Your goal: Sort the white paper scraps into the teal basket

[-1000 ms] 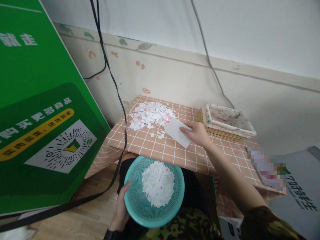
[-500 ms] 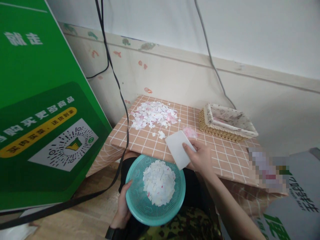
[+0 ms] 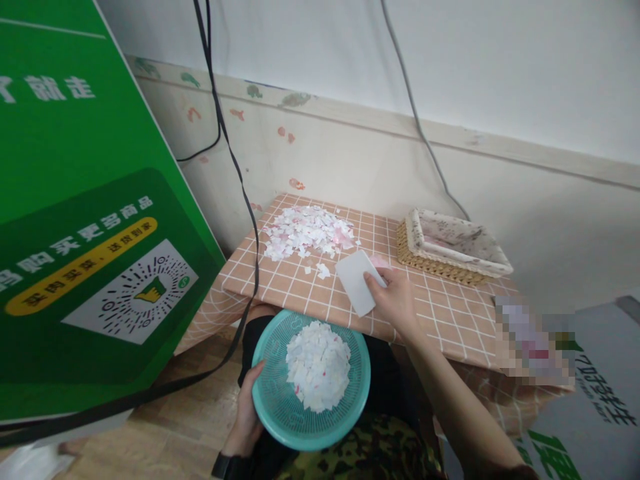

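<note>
My left hand (image 3: 247,403) grips the left rim of a round teal plastic basket (image 3: 273,407), which rests on my lap. A heap of white paper scraps (image 3: 319,365) with a few pink bits lies inside it. In my right hand (image 3: 395,297) is a flat white rectangular card (image 3: 356,283), pinched between thumb and fingers above the table's front edge. Beyond the card, a larger pile of white and pink paper scraps (image 3: 310,230) spreads over the tablecloth. A pink piece (image 3: 383,263) lies partly hidden behind the card and my right hand.
A checked brown cloth covers the table (image 3: 440,313). A wicker basket with fabric lining (image 3: 450,250) stands at the table's back right. A black strap (image 3: 245,193) hangs before the table's left side. A green sign (image 3: 100,267) stands left; a grey box (image 3: 600,373) is at right.
My right hand has moved the white card slightly up and away from the teal basket, farther over the table. My left hand keeps its hold on the rim.
</note>
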A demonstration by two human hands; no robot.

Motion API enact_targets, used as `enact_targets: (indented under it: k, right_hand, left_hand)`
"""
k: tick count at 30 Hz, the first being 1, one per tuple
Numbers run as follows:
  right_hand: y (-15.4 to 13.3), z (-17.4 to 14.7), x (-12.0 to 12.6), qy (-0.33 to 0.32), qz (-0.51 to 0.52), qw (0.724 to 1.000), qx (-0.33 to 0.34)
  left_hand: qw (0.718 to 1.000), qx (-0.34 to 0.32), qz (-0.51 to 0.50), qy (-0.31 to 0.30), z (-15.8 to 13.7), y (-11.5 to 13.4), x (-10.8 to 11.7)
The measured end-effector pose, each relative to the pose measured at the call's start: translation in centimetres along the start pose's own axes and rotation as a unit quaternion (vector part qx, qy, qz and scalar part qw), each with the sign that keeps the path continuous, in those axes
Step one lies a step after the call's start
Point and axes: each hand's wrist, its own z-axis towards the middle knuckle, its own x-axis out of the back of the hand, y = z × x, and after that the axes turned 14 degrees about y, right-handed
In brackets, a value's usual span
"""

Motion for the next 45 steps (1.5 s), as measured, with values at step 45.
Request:
enact_targets:
  k: [45]
  right_hand:
    - [-5.0,-5.3,-2.5,-0.108,0.024,0.922,0.371]
  left_hand:
    - [0.997,-0.071,-0.027,0.005,-3.4,7.4,-2.1]
